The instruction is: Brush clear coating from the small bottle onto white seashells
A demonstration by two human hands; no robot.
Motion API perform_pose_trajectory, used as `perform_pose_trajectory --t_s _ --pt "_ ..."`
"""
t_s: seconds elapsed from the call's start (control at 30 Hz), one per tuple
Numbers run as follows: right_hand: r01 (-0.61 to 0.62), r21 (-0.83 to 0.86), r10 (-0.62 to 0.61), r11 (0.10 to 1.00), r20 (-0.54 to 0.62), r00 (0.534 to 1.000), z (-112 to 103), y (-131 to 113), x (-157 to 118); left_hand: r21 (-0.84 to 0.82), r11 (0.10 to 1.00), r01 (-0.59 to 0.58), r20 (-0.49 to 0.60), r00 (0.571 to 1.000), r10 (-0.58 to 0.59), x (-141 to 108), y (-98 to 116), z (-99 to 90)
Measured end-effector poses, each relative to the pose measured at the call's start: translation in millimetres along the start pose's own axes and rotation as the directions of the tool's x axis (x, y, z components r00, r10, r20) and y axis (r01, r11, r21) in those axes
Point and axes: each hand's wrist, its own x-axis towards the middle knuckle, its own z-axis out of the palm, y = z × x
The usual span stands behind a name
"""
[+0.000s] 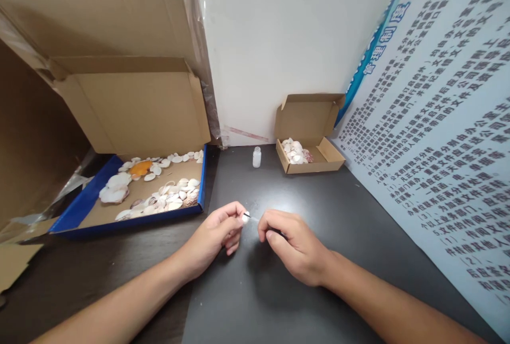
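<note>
While two boxes [139, 110] and one bottle [256, 158] stand on your dark table [231, 301] by a white wall [279, 41], your left hand [217, 232] pinches one shell [245, 218], your right hand [297, 246] one stick [255, 219].

A small, whitish shell [245, 219] was raised — a thin, pale stick [254, 219], dark-tipped, slanted slightly, its tip overlapping it.

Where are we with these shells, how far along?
Done: the blue-sided box and small box are open; the bottle looks uncapped.
In hand: left hand holds a small white piece, right hand a thin dark-tipped tool.
Left: possibly the boxed shells; how many, I can't tell.
</note>
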Motion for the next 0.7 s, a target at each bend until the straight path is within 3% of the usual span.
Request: perform_pose_trajectory --t_s 0.13,0.27,0.33,0.43,0.5,0.63,0.7 --pt "-0.15 -0.079 0.144 0.985 -0.076 0.987 -1.2 3.1 1.8 -0.009 1.0 0.005 -0.001 1.0 -0.005 0.3 -0.5 0.0" --pt "-0.009 -0.001 0.008 1.0 -0.029 1.0 -2.4 1.0 -0.2 -0.017 1.0 0.007 -0.007 1.0 -0.007 -0.3 0.4 0.9" --pt "0.0 -0.013 0.0 1.0 0.013 1.0 -1.7 0.8 -0.7 -0.019 1.0 0.01 -0.011 1.0 -0.01 -0.7 1.1 1.2" --pt "-0.167 -0.125 0.165 0.978 -0.025 0.986 -1.6 3.1 0.7 -0.016 1.0 0.01 -0.009 1.0 -0.011 -0.9 1.7 1.2" --pt "-0.205 -0.139 0.196 0.969 -0.077 0.978 -2.5 4.4 1.7 -0.017 1.0 0.008 -0.004 1.0 -0.008 -1.0 1.8 1.0" --pt "0.022 -0.039 -0.022 0.999 0.006 1.0 -3.3 3.4 1.7 -0.018 1.0 0.002 -0.001 1.0 -0.002 -1.2 1.5 0.7" --pt "-0.027 -0.103 0.029 0.994 0.014 0.999 -3.0 2.9 1.9 -0.015 1.0 -0.002 -0.004 1.0 0.001 -1.3 1.4 0.5"
